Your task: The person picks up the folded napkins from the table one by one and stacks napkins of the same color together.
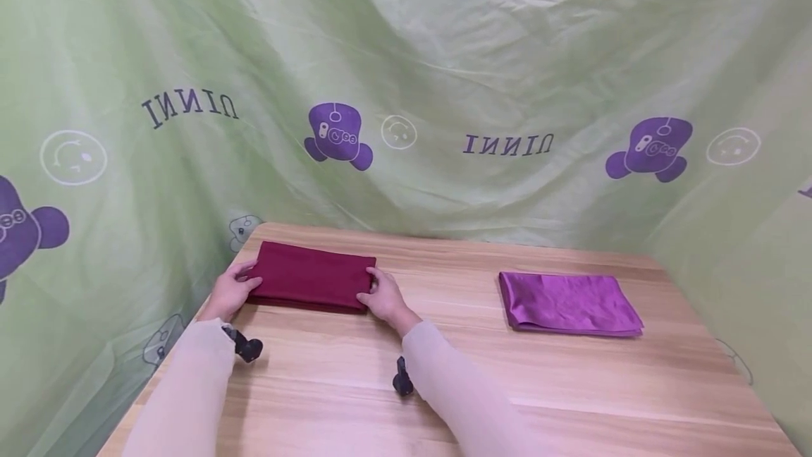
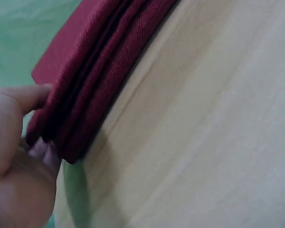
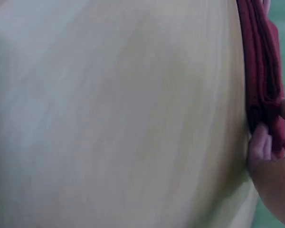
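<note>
A dark red cloth [image 1: 311, 273], folded into a flat rectangle of several layers, lies at the back left of the wooden table. My left hand [image 1: 230, 291] grips its left edge; in the left wrist view the thumb lies over the top layer and the other fingers [image 2: 43, 151] reach in at the side of the fold. At the opposite edge my right hand [image 1: 385, 296] pinches the cloth near its front corner. The right wrist view shows the thumb on top and fingers [image 3: 260, 142] at the lower layers of the folded stack [image 3: 261, 57].
A shiny purple cloth [image 1: 567, 304], also folded, lies on the right of the table [image 1: 355, 386]. Green curtains [image 1: 444, 41] with purple cartoon prints hang behind and on both sides. Small black devices [image 1: 249, 350] are strapped at both wrists.
</note>
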{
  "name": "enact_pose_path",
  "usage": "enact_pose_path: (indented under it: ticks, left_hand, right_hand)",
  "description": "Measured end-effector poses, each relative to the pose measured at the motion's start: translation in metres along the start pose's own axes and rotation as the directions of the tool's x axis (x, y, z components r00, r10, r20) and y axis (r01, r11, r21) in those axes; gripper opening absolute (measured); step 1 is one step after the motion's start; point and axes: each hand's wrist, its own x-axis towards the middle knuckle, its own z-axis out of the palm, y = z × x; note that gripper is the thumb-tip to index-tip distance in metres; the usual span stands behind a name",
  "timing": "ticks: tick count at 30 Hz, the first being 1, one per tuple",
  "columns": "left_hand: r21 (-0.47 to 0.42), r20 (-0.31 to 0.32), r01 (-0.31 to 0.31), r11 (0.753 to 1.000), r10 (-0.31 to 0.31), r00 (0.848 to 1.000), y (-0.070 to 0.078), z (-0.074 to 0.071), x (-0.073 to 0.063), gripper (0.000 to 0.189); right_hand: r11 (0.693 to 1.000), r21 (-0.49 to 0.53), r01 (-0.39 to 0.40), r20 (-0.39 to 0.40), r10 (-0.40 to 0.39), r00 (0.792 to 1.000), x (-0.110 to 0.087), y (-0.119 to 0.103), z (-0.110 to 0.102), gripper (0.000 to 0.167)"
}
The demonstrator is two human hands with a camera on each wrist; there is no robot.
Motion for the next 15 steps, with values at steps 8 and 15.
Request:
enact_pose_path:
  ticks: [8,15]
  left_hand:
    - [0.162,-0.286,-0.055,0.985,0.1,0.953,0.037,0.015,-0.005,0.041]
    - [0.117,-0.272,-0.244,0.963,0.268,0.924,0.074,0.058,-0.017,0.032]
  right_hand:
    - [0.99,-0.119,0.079,-0.015,-0.081,0.997,-0.019,-0.007,-0.058,0.044]
    - [0.959,-0.27,0.085,-0.055,-0.104,0.993,-0.029,0.008,-0.107,0.046]
